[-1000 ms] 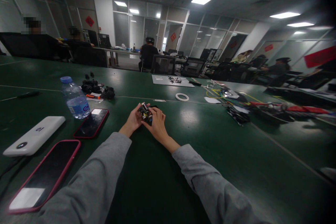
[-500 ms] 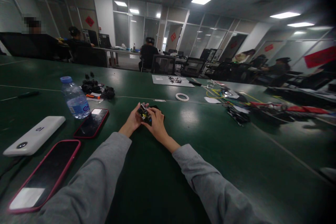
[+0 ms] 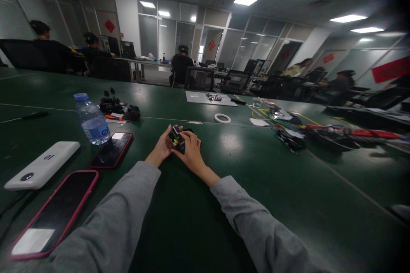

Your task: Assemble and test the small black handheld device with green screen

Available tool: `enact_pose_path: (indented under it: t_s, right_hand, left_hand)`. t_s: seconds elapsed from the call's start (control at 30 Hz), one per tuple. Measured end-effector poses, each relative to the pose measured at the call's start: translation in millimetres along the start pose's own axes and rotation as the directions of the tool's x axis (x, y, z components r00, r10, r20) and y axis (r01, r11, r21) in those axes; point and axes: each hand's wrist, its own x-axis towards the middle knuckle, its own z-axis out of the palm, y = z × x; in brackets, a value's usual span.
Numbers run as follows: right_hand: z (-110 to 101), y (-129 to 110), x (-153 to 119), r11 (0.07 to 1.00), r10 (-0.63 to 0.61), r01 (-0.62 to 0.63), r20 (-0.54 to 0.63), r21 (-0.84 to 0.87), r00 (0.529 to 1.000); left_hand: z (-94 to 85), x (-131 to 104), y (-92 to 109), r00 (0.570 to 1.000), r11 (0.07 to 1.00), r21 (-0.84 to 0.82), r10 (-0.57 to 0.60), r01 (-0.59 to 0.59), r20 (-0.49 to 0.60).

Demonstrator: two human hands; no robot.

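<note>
Between my hands, just above the green table [image 3: 179,204], is a small circuit board [image 3: 176,138] with black, yellow and blue parts. My left hand [image 3: 163,147] wraps around its left side, fingers behind it. On its right side, the thumb and fingers of my right hand [image 3: 192,148] are closed against it. Something dark [image 3: 197,136] lies behind the right fingers, too hidden to make out.
On the left stand a water bottle [image 3: 92,119], a white power bank [image 3: 43,165] and two red-edged phones [image 3: 112,151] [image 3: 56,213]. Black parts [image 3: 118,108] lie behind the bottle. Farther off are a white tape ring [image 3: 222,118], a grey panel [image 3: 197,97] and tangled wires [image 3: 278,113]. People sit beyond.
My right fingers have shifted very slightly on the circuit board. Otherwise both hands and the things on the table stay where they were.
</note>
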Motion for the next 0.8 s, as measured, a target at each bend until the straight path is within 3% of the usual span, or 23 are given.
enact_pose_path:
  t_s: [0.8]
  right_hand:
    - [-3.3,-1.1,0.5,1.0,0.014,-0.014,-0.002,0.01,1.0]
  left_hand:
    - [1.0,0.1,0.5,1.0,1.0,0.004,-0.006,0.006,-0.008]
